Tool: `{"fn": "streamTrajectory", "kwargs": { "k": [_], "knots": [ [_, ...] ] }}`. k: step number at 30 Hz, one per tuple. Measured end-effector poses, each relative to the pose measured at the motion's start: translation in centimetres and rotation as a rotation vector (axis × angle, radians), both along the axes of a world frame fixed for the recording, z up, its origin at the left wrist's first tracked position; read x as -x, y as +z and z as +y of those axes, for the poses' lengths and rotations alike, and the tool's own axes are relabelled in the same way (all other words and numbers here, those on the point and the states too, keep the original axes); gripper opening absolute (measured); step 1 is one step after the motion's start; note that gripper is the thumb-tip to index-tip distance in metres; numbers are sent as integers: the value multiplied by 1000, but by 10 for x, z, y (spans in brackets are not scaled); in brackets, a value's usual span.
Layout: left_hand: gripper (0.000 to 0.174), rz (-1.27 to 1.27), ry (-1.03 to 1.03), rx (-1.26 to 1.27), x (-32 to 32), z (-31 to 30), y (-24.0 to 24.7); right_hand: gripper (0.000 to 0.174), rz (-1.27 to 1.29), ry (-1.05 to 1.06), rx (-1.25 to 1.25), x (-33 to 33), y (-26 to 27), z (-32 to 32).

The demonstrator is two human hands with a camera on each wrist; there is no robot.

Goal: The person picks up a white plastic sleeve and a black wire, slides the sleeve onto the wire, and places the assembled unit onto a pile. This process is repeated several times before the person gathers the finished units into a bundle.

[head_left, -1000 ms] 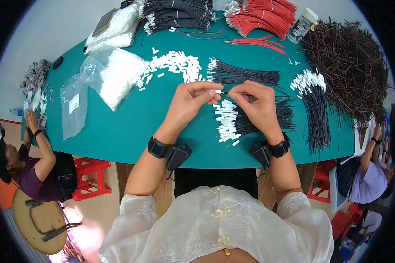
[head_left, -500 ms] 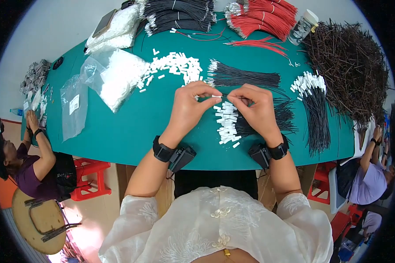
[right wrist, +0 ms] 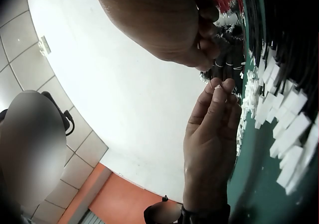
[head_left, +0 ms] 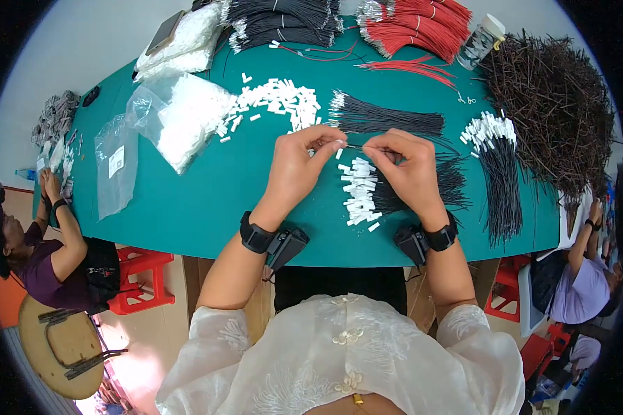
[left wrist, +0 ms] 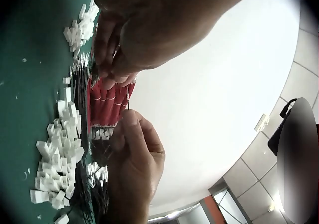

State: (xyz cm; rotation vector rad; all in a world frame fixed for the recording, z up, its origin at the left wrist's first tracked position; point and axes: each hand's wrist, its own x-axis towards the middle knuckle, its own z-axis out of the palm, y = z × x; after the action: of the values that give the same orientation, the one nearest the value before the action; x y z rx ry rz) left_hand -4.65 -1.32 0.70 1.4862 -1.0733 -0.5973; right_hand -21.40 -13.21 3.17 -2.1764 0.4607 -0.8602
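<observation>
My left hand [head_left: 294,164] pinches a small white plastic connector housing [right wrist: 218,87] between thumb and fingertips, most of it covered. Facing it, my right hand [head_left: 414,166] pinches a thin black wire [left wrist: 128,103] whose end points at the left fingertips. Both hands are raised over the green table, fingertips a short gap apart. Beneath them lies a heap of black wires with white connectors [head_left: 358,191] on their ends. Behind the hands, a sheaf of black wires [head_left: 394,114] with bare metal ends lies crosswise.
Loose white housings [head_left: 277,97] spill from a clear bag [head_left: 187,114]. Capped black wires [head_left: 500,187] lie at right, beside a tall brown heap [head_left: 547,111]. Red wire bundles [head_left: 415,28] and a jar [head_left: 480,43] stand at the back. Other people sit at both sides.
The left fingers have shifted on the white housing, which showed plainly earlier and is now mostly covered. Both hands stay close together over the same spot.
</observation>
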Motion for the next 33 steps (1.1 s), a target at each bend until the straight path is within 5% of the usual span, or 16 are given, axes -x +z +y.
{"fn": "streamTrajectory", "kwargs": {
  "k": [13,33],
  "knots": [
    [23,746,-77,-17,-7,-1,7,8,-24,-15,14,0,-1,1],
    [20,707,-30,-18,-9,0,-3,7,-48,-36,-65,0,1,1]
  ]
}}
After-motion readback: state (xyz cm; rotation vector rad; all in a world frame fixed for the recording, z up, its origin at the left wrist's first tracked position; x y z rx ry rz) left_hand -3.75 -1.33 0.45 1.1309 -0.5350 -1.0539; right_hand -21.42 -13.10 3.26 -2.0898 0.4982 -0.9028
